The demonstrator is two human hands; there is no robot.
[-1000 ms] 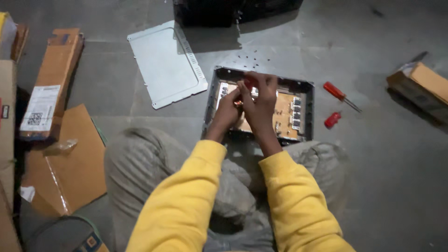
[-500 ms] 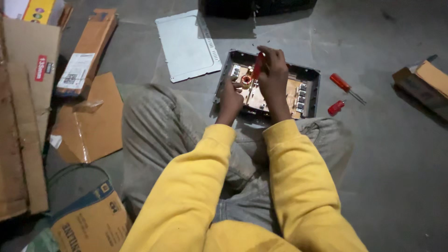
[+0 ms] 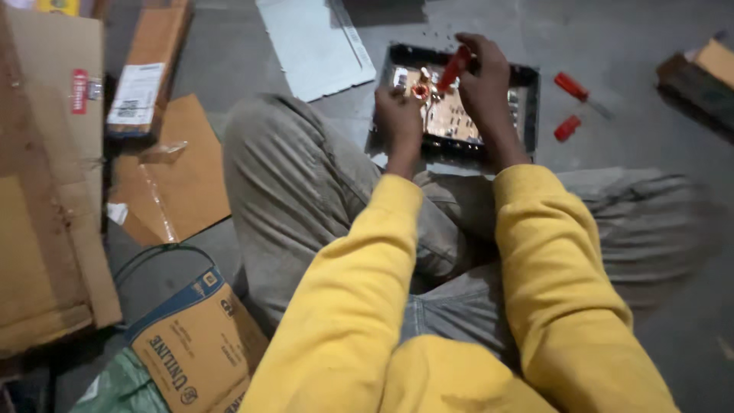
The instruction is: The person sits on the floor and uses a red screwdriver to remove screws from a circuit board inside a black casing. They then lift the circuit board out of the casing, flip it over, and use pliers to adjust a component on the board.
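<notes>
Your right hand [image 3: 483,76] is clamped on the red screwdriver [image 3: 453,69], left hand [image 3: 397,115] steadying the open metal case [image 3: 527,107]; that circuit board [image 3: 451,118] looks fragile, so I'd hold edges only.

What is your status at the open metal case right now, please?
Right hand grips red screwdriver. Left hand steadies black case. Nothing blocking.

A grey metal panel [image 3: 315,44] lies flat on the concrete floor [image 3: 642,130], and two red-handled tools [image 3: 572,86] rest near each other further right (one long, one stubby). Flattened cardboard boxes [image 3: 46,191] and a brown sheet [image 3: 180,164] crowd the left side.
</notes>
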